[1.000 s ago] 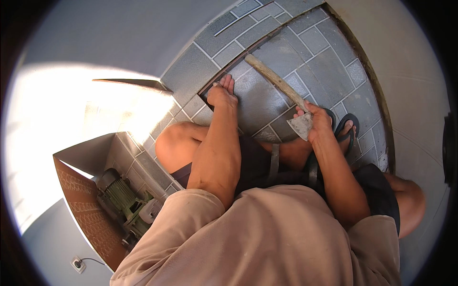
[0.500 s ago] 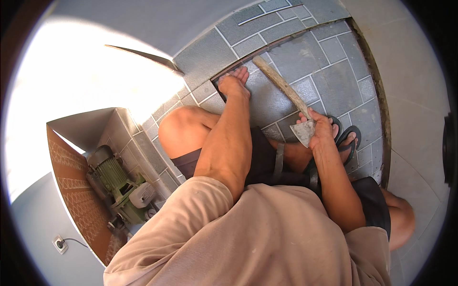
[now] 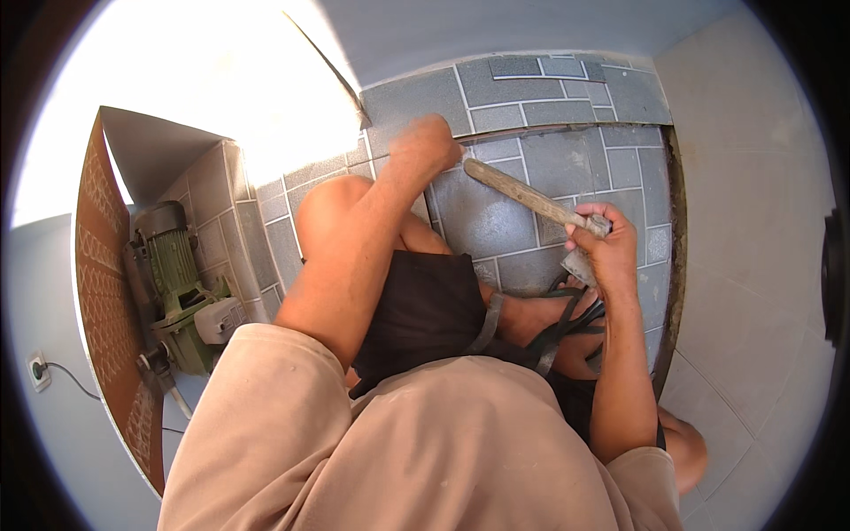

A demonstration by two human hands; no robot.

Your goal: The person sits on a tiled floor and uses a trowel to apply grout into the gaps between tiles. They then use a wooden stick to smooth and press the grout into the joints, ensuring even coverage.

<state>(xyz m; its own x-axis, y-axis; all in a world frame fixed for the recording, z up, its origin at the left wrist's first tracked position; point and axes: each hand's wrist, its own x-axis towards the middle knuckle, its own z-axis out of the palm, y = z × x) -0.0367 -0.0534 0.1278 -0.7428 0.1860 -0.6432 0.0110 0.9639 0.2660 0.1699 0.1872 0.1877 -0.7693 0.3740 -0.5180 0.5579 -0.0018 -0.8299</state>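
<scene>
My right hand [image 3: 609, 246] is closed round a hatchet, gripping it at the head end. Its wooden handle [image 3: 522, 193] points away to the upper left, over the grey tiled panel [image 3: 487, 208]. Part of the grey metal blade [image 3: 578, 264] shows below my fingers, and the rest is hidden by the hand. My left hand [image 3: 423, 143] is raised beside the far left corner of the panel, close to the handle's free end. Motion smears it and its fingers are mostly hidden.
A dark gap [image 3: 677, 221] runs along the panel's right side, next to pale floor tiles [image 3: 744, 292]. On the left, a green motor pump [image 3: 177, 283] stands behind a brown board [image 3: 111, 292]. My sandalled feet [image 3: 575, 319] are on the panel's near part. A grey wall [image 3: 505, 31] rises beyond.
My left hand has lifted off the panel's far left edge and shifted slightly left. The hatchet has turned, its handle lying flatter in view and its blade now more covered by my right hand.
</scene>
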